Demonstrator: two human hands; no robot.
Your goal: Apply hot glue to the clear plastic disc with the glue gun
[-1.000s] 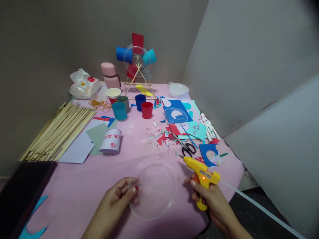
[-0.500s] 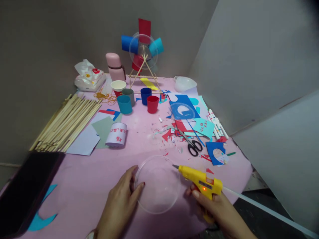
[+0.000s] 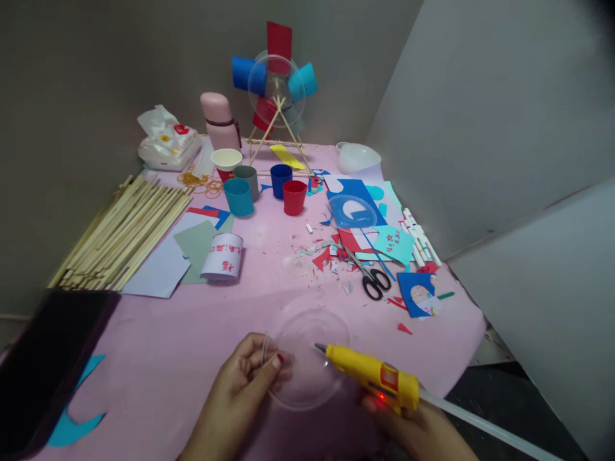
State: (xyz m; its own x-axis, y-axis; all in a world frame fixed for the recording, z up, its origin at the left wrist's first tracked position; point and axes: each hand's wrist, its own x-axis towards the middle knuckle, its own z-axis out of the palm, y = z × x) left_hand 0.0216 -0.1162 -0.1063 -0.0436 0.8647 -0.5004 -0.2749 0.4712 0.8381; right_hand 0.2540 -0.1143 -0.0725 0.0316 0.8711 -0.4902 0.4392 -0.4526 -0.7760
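Observation:
Between the thumb and fingers of my left hand (image 3: 247,378) is the left edge of a clear round plastic lid (image 3: 310,390). The fingers show through it from beneath, and the lid looks tilted. My right hand (image 3: 416,426) is wrapped round a yellow hot glue gun (image 3: 372,371) with a small red light glowing. A long white glue stick (image 3: 480,426) sticks out of its back. The metal nozzle (image 3: 320,347) points left, over the lid; I cannot tell whether it touches.
Scissors (image 3: 376,283) lie among paper scraps on the pink-covered table (image 3: 168,358). Wooden sticks (image 3: 125,237) and a black slab (image 3: 52,365) are at left. Paper cups (image 3: 239,197), a white paper tube (image 3: 223,257), a pink flask (image 3: 221,121) and a stick-framed wheel (image 3: 278,105) stand farther back.
The left fingers have gone under the lid, gripping and tilting its edge. The glue gun has moved left and down, its nozzle now over the lid. The view has shifted slightly.

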